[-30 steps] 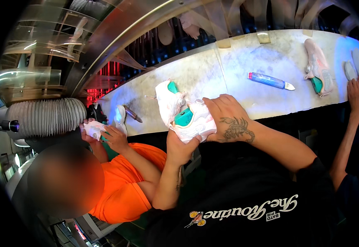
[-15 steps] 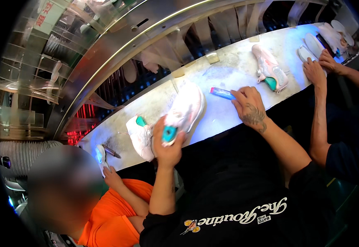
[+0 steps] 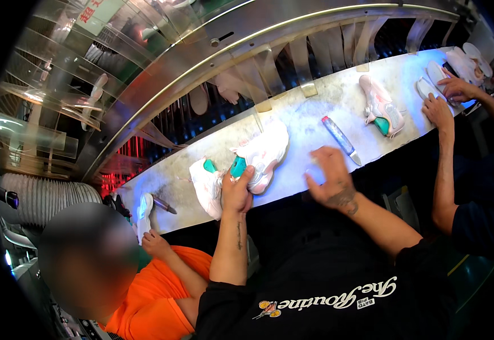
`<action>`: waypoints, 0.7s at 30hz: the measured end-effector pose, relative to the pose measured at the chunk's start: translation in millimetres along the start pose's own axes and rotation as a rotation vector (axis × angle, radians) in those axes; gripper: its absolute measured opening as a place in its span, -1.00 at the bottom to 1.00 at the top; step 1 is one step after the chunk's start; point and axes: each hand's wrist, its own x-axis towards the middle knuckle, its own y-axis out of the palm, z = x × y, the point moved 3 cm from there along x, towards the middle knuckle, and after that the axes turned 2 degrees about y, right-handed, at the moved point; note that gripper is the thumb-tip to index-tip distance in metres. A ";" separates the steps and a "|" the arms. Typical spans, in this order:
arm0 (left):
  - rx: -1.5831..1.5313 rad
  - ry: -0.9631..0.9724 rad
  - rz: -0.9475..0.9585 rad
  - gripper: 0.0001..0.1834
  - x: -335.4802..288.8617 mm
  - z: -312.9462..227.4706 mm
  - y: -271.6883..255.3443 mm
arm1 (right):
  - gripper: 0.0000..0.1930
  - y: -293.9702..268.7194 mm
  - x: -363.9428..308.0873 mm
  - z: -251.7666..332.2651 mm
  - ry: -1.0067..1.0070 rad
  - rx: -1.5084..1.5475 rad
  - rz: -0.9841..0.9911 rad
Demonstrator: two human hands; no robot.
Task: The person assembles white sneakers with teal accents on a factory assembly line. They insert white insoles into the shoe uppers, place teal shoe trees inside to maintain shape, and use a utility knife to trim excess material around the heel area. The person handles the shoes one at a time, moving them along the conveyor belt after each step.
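My left hand (image 3: pixel 237 194) grips a white and pale pink shoe (image 3: pixel 269 148) by its heel end. Teal shows in that shoe's opening, and its toe is tilted up and away to the right. Close beside it on the left lies a second pale shoe (image 3: pixel 204 190), also teal inside. My right hand (image 3: pixel 332 178) is in the air over the front edge of the work surface, empty, with its fingers apart. A slim tool (image 3: pixel 339 139) with a blue translucent body, red end and pale pointed tip lies just beyond those fingers.
Another pink and white shoe (image 3: pixel 380 105) lies to the right on the long pale work surface (image 3: pixel 309 113). A co-worker's hands (image 3: pixel 441 107) handle pale soles at far right. At left, a person in orange (image 3: pixel 156 283) holds a white piece (image 3: pixel 145 212). Clear strips (image 3: pixel 301 68) hang along the far side.
My right hand has let go of the blue tool, which now lies on the surface, and moved nearer to me. The shoe in my left hand has turned, its toe swinging right.
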 end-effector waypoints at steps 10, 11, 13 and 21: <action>0.123 0.099 0.352 -0.30 -48.1 9.1 51.9 | -0.08 16.4 20.0 -2.8 0.490 0.282 0.214; 0.359 0.261 0.270 -0.31 -45.8 0.5 47.6 | -0.28 0.9 32.6 -7.4 0.561 0.277 0.188; 1.008 0.637 0.098 -0.30 -34.2 -7.6 41.1 | -0.37 -30.4 55.1 -22.1 0.575 0.495 -0.046; 1.362 0.822 0.066 -0.43 -23.0 22.5 45.7 | -0.58 -253.4 311.0 19.9 -0.272 0.431 -0.807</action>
